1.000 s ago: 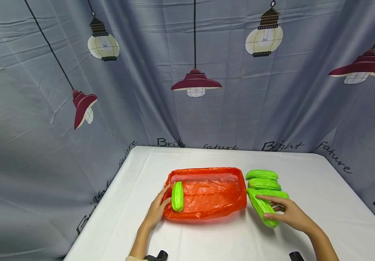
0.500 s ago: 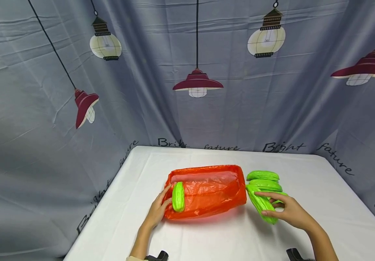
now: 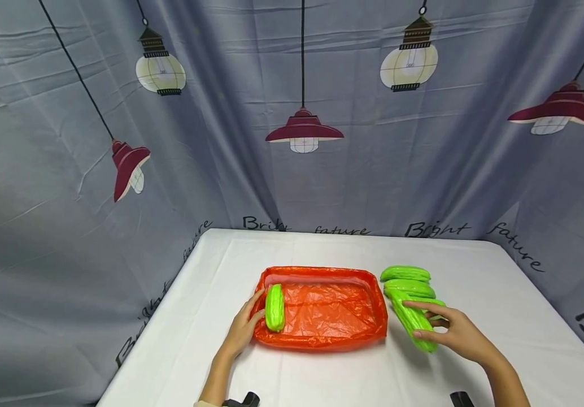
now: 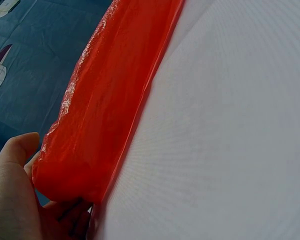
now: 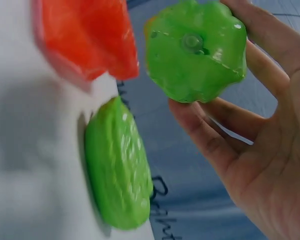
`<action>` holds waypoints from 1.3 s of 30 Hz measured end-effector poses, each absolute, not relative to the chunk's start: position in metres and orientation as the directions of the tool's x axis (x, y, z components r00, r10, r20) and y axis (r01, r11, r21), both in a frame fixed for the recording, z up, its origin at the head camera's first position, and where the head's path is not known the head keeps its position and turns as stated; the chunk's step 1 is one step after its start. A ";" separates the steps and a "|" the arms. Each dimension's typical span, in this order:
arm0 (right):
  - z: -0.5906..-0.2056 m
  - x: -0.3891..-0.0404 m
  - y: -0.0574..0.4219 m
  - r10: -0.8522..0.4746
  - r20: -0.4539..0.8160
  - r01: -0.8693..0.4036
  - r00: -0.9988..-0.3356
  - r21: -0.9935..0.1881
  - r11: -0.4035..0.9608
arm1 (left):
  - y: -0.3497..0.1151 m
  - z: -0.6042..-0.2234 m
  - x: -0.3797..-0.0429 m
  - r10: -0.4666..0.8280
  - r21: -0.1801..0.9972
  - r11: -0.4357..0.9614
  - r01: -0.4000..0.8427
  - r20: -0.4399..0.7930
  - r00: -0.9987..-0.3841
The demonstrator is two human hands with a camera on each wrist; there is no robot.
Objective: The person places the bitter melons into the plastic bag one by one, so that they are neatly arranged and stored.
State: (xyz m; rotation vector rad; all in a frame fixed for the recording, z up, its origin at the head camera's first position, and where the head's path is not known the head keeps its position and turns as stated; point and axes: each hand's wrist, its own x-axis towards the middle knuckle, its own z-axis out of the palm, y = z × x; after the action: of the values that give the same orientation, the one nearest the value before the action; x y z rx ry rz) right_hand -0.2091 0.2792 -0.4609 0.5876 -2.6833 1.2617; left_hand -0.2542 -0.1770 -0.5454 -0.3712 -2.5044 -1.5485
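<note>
My left hand [image 3: 241, 328] grips the left end of a red tray-shaped container [image 3: 330, 316], its sides covered in crinkled plastic. A light-green ribbed toy bitter melon [image 3: 275, 308] lies inside, along the left wall. In the left wrist view, the thumb rests at the rim and the other fingers are partly hidden below the red plastic [image 4: 105, 90]. To the right of the container, my right hand [image 3: 454, 333] pinches another bitter melon [image 3: 414, 319] between thumb and fingers. The right wrist view shows this melon [image 5: 195, 55] end-on, above the table.
More bitter melons [image 3: 405, 273] lie in a row on the white-covered table [image 3: 322, 379], right of the container; the nearest is partly hidden behind the held one. A grey curtain [image 3: 353, 186] printed with lamps stands behind and around the table.
The container's right end stood tilted up half a second ago and is now lower and level. The right hand raised its melon slightly, then moved a little rightward with it.
</note>
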 end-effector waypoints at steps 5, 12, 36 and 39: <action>-0.447 -0.219 0.253 -0.275 0.354 -0.448 -0.894 -0.708 0.546 | -0.177 -0.542 -0.251 0.125 0.852 0.435 0.292 0.264 -0.956; -0.441 -0.242 0.208 -0.230 0.393 -0.455 -0.890 -0.766 0.454 | -0.181 -0.555 -0.257 0.136 0.837 0.449 0.311 0.280 -0.950; -0.502 -0.281 0.061 -0.393 0.182 -0.319 -0.901 -0.893 0.318 | -0.181 -0.552 -0.259 0.165 0.819 0.460 0.342 0.300 -0.940; -0.509 -0.283 0.056 -0.397 0.169 -0.305 -0.902 -0.900 0.311 | -0.181 -0.552 -0.258 0.161 0.818 0.462 0.342 0.302 -0.940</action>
State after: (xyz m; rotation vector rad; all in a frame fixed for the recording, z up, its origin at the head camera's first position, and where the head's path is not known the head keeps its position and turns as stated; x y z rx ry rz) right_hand -0.2827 0.0559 -0.5089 0.7012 -2.6104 1.7610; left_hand -0.2583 -0.1814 -0.5516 -0.4394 -2.5259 -1.4773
